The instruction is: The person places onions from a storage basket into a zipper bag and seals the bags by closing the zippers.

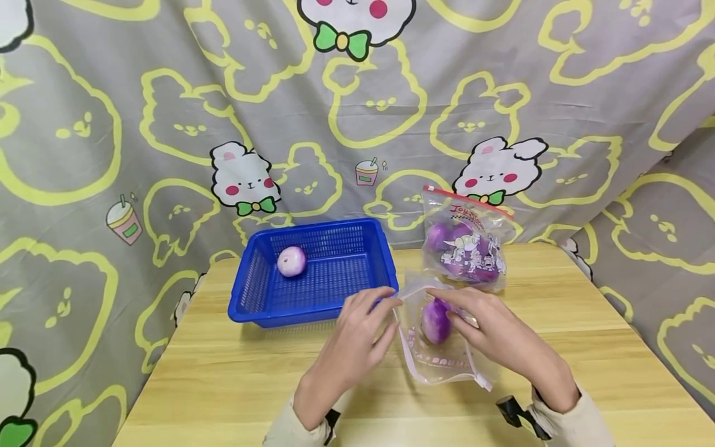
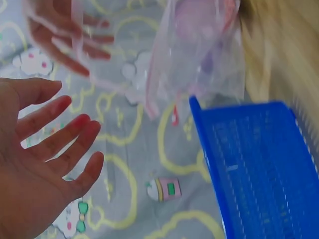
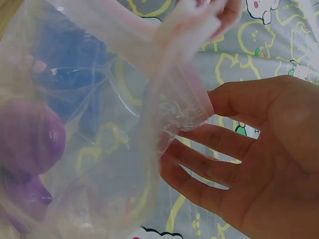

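Observation:
A clear zip bag with a pale slider edge lies over the table, and a purple-and-white round vegetable, like an onion, shows through it. My right hand pinches the bag's rim between thumb and fingers; in the right wrist view the thumb sits on the plastic edge. On the bag's other side is my left hand. Its fingers are spread and loosely bent, holding nothing in the left wrist view. Purple bulbs appear through the plastic in the right wrist view.
A blue basket stands left of the bag, with one pale purple onion inside. Behind the bag, a red-topped zip bag full of purple onions leans near the patterned curtain. Everything stands on a wooden table.

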Available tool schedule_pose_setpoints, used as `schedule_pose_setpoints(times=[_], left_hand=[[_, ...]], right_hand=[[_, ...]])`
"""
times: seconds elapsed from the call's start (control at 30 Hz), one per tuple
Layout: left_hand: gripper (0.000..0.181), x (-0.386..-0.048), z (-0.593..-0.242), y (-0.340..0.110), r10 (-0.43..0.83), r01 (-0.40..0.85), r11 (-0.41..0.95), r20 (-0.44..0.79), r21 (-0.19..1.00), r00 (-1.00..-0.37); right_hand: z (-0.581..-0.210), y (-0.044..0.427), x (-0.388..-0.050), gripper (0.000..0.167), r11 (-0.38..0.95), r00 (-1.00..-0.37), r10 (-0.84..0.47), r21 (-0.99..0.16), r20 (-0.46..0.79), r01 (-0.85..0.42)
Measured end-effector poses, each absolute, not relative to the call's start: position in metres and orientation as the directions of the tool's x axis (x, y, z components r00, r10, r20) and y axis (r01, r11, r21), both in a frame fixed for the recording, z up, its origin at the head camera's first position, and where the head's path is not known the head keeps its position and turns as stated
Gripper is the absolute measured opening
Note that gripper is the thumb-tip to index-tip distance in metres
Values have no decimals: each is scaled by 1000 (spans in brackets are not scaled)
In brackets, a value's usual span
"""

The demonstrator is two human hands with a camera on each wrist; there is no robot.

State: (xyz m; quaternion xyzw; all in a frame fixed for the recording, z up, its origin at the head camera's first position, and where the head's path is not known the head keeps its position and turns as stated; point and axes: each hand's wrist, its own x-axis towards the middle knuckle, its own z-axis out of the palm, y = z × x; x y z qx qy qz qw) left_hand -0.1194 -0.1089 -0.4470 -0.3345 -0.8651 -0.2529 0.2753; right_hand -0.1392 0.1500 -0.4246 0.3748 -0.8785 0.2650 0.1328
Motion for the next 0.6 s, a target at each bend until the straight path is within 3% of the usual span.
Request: schedule_pose_setpoints(times=[0.23,0.6], left_hand=[[24,-133,-448,-131,347,643,684,623,344,-701],[23,-157,-461,-159,292,587,715,602,379,-743]], right_hand=[[-423,153,-140,51,583,-692,-593,-374,412,-722],[-422,153,-143,47,586,-697,-603,-377,387,-717]])
